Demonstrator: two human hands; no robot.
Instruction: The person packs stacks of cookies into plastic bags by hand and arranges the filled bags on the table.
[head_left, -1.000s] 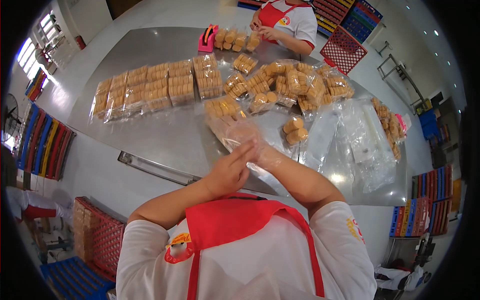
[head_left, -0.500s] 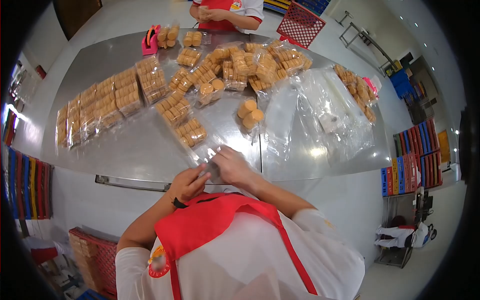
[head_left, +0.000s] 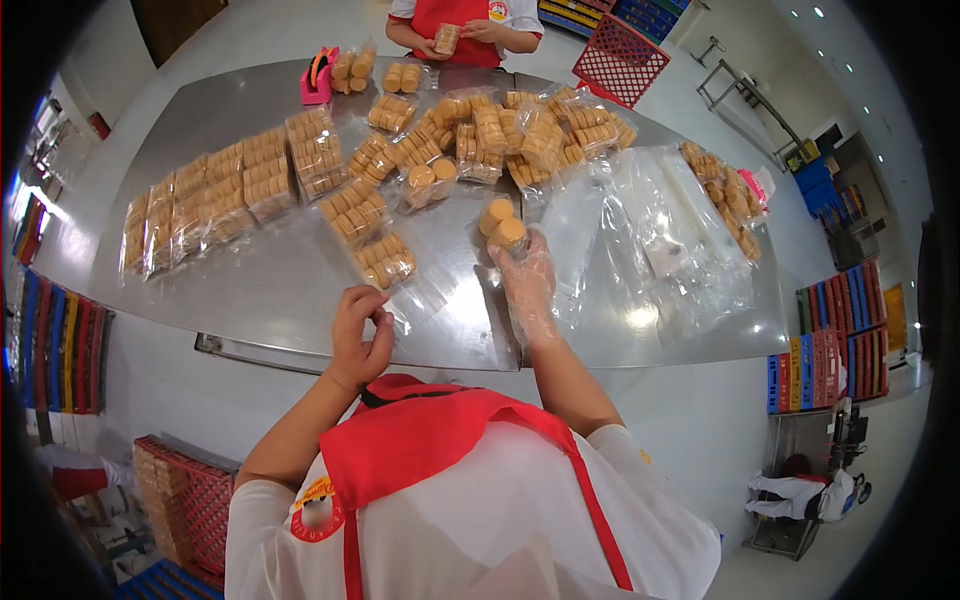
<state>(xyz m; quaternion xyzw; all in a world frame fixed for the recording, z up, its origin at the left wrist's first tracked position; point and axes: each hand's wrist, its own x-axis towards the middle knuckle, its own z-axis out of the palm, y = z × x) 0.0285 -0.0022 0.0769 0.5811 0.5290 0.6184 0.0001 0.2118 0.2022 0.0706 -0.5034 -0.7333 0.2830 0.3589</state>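
Packs (head_left: 210, 195) in slanting rows, left part of bench (head_left: 250, 290), clear-wrapped. Left hand (head_left: 360, 335) bare, at the near edge, fingers half curled, nothing seen in it; fingertips just beside the near pack (head_left: 385, 262). That pack looks light, its wrap slick and limp, contents probably brittle; best held flat along both long sides or from beneath. Right hand (head_left: 526, 285), gloved in clear plastic, is farther in, thumb and fingers at the near end of the cookies (head_left: 502, 225), seemingly touching; whether they grip, hard to say. Cookies lie mid-bench in short stacks side by side; bagged or bare, unclear. Likely light, dry, apt to crack or slide apart: take by stack ends, gentle even squeeze. Bags (head_left: 665, 225) lie right, flimsy, probably slippery; pinch at one edge.
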